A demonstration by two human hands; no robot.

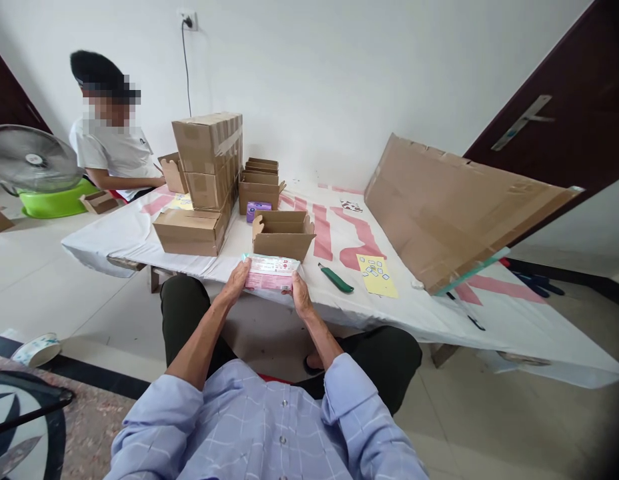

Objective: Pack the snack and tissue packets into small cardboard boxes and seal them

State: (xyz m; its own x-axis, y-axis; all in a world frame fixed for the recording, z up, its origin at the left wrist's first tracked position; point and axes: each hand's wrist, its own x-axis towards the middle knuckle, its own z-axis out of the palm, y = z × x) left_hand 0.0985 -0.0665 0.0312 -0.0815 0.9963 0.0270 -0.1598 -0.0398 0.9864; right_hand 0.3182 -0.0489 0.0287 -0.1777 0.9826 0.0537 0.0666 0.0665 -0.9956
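Note:
Both my hands hold a flat pink and white packet (270, 274) at the table's front edge. My left hand (236, 283) grips its left end, fingers curled over it. My right hand (300, 295) grips its right end. Just behind the packet stands a small open cardboard box (283, 235) with its flaps up. A green-handled cutter (336, 279) lies on the cloth to the right of my right hand, beside a yellow sticker sheet (377, 275).
A low table under a white and pink cloth (139, 230) carries stacked cardboard boxes (209, 163), several open boxes (259, 183), a purple packet (257, 209) and a big flat cardboard sheet (454, 210). Another person (112, 150) sits at the far left by a fan (32, 160).

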